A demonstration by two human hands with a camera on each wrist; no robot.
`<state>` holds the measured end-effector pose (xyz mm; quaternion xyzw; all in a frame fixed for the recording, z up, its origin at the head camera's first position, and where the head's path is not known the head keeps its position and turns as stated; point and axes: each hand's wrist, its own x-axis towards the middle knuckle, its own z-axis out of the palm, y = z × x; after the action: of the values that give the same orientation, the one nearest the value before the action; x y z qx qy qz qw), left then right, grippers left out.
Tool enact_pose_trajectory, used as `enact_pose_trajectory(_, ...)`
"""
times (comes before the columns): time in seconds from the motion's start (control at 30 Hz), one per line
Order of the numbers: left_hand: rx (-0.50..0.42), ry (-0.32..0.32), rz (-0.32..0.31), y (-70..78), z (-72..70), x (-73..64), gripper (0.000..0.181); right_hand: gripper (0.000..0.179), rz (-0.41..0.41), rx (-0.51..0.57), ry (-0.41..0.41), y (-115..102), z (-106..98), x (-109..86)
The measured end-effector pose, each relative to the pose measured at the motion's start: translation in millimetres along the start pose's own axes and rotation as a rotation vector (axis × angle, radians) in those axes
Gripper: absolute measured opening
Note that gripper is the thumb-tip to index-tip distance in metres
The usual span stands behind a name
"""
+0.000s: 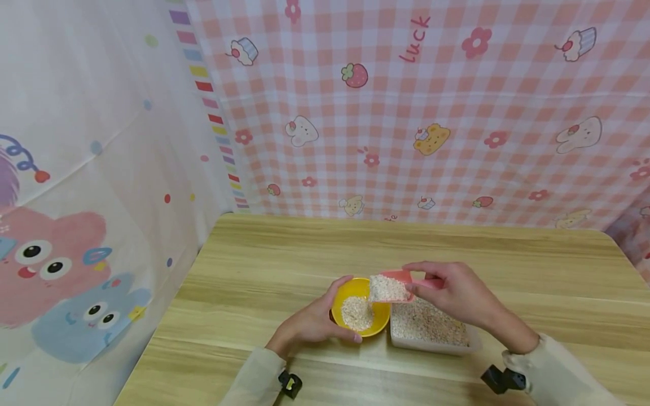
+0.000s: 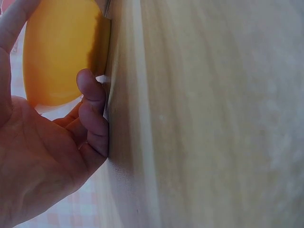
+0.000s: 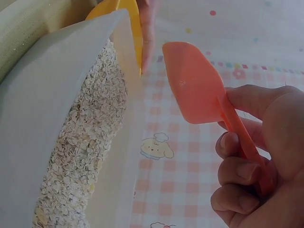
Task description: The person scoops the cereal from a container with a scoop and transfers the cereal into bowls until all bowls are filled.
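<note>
My left hand (image 1: 316,321) holds a yellow bowl (image 1: 380,322) from its left side, thumb at the near edge and fingers around the far edge. Flaky oats (image 1: 357,313) lie in the bottom of the bowl. By its handle, my right hand (image 1: 459,290) grips a pink scoop (image 3: 194,85) heaped with oats (image 1: 388,288). The scoop's front overlaps the bowl's right rim in the head view. Just right of the bowl stands a whitish, translucent rectangular container (image 1: 429,348) with more oats (image 3: 83,142) inside, partly hidden under the scoop and right hand.
The wood-grain table (image 1: 264,254) runs back to a pink checked cloth (image 1: 325,113) hanging behind it. A white cloth with cartoon figures (image 1: 61,270) hangs along the left side. Black wrist mounts (image 1: 503,379) sit at both sleeves.
</note>
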<state>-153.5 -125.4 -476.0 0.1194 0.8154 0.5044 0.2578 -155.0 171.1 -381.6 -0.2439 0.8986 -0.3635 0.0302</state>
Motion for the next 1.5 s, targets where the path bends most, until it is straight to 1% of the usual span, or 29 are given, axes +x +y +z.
enact_pose_trajectory(0.33, 0.009, -0.003, 0.012, -0.1, 0.5, 0.1, 0.111, 0.034, -0.134, -0.144, 0.070, -1, 7, 1.1)
enact_pose_trajectory(0.53, 0.014, -0.001, 0.012, -0.4, 0.7, 0.1, 0.110, 0.034, -0.159, -0.209, 0.083, -4, 8, 1.3)
enact_pose_trajectory(0.7, 0.012, 0.002, 0.005, -0.7, 0.7, -0.4, 0.110, 0.035, -0.184, -0.241, 0.095, -6, 8, 1.4)
enact_pose_trajectory(0.9, -0.003, 0.004, -0.005, -0.8, 0.6, -0.8, 0.109, 0.035, -0.211, -0.307, 0.100, -8, 9, 3.2)
enact_pose_trajectory(1.1, -0.013, 0.003, 0.014, -1.0, 0.9, -0.6, 0.110, 0.033, -0.216, -0.346, 0.102, -10, 9, 3.7)
enact_pose_trajectory(1.23, -0.014, 0.002, 0.028, -1.3, 1.2, -0.5, 0.110, 0.033, -0.250, -0.368, 0.121, -11, 10, 3.5)
enact_pose_trajectory(1.33, -0.015, 0.001, 0.034, -1.2, 1.2, -0.6, 0.110, 0.032, -0.285, -0.406, 0.135, -13, 11, 3.4)
enact_pose_trajectory(1.5, -0.018, 0.004, 0.028, -0.4, 1.0, -0.9, 0.109, 0.030, -0.318, -0.475, 0.151, -16, 12, 4.1)
